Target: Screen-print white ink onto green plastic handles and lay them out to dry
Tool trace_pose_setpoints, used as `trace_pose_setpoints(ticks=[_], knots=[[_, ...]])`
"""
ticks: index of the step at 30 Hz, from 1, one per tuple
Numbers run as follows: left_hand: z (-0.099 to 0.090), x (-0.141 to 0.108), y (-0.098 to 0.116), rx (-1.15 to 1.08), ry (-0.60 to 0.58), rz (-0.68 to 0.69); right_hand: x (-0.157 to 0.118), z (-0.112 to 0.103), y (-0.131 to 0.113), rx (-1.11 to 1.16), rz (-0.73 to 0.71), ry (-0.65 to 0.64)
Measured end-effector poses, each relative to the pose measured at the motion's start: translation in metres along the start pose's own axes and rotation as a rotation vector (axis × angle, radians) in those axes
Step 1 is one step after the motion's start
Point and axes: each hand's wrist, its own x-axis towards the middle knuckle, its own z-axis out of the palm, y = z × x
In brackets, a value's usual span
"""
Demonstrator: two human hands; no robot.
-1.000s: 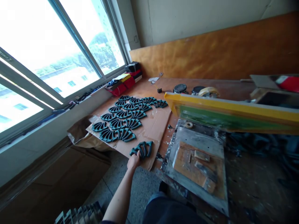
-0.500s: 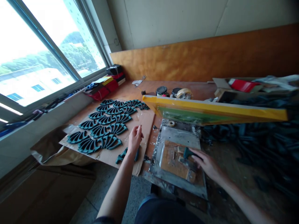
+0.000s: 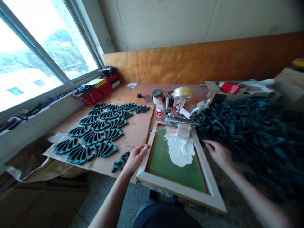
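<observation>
A framed green screen lies flat at the table's front edge, with a patch of white paste on its upper half. A squeegee-like block rests at the paste's far end, below a metal clamp. My left hand pinches the frame's left edge. My right hand is off the right side of the frame, fingers partly bent and apart, holding nothing visible. Dark green fan-shaped parts lie in rows on cardboard, and several more pieces lie near my left hand.
A large pile of dark green parts covers the right side. Behind the frame stand a small bottle, a jar and a tape roll. An open cardboard box is at the back right.
The raised frame has come down flat over the wooden jig. My right hand has let go of the green part and moved right; my left hand has come to the frame's edge.
</observation>
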Motion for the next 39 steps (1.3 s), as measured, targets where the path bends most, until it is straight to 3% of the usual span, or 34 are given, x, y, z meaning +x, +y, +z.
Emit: trace_pose_setpoints(ticks=[2,5,8,11,14,17,19,22,25,27,30,33,36,39], knots=[[-0.003,-0.006,-0.042,0.095,-0.028,-0.091,0.024,-0.011,-0.001,0.020,0.005,0.038],[-0.002,-0.001,-0.090,0.321,0.018,-0.105,0.056,-0.011,-0.035,-0.012,-0.154,-0.003],[-0.001,0.007,-0.113,0.489,0.031,-0.089,0.065,0.005,-0.076,-0.166,-0.246,-0.211],[-0.003,0.012,-0.118,0.520,0.006,-0.095,0.041,0.018,-0.094,-0.222,-0.292,-0.328],[-0.005,0.012,-0.119,0.516,-0.001,-0.107,0.008,0.014,-0.092,-0.129,-0.529,-0.357],[-0.005,0.012,-0.120,0.495,0.003,-0.110,-0.003,-0.001,-0.088,-0.029,-0.713,-0.459],[-0.004,0.011,-0.120,0.469,0.008,-0.103,0.003,-0.007,-0.089,-0.004,-0.705,-0.508],[-0.002,0.010,-0.116,0.405,0.016,-0.108,0.007,-0.004,-0.093,-0.017,-0.614,-0.380],[0.000,0.008,-0.111,0.345,0.041,-0.140,-0.008,0.005,-0.095,0.004,-0.675,-0.231],[0.001,0.007,-0.109,0.317,0.062,-0.165,-0.018,0.004,-0.094,0.043,-0.719,-0.273],[0.001,0.006,-0.106,0.254,0.059,-0.176,-0.006,-0.002,-0.090,0.092,-0.565,-0.370],[-0.001,0.003,-0.094,0.208,0.031,-0.154,0.036,-0.005,-0.090,0.108,-0.316,-0.301],[-0.005,-0.002,-0.066,0.156,-0.004,-0.156,0.078,-0.012,-0.092,-0.062,-0.153,-0.245],[-0.006,-0.006,-0.025,0.061,-0.016,-0.133,0.099,-0.032,-0.080,-0.196,-0.073,-0.150]])
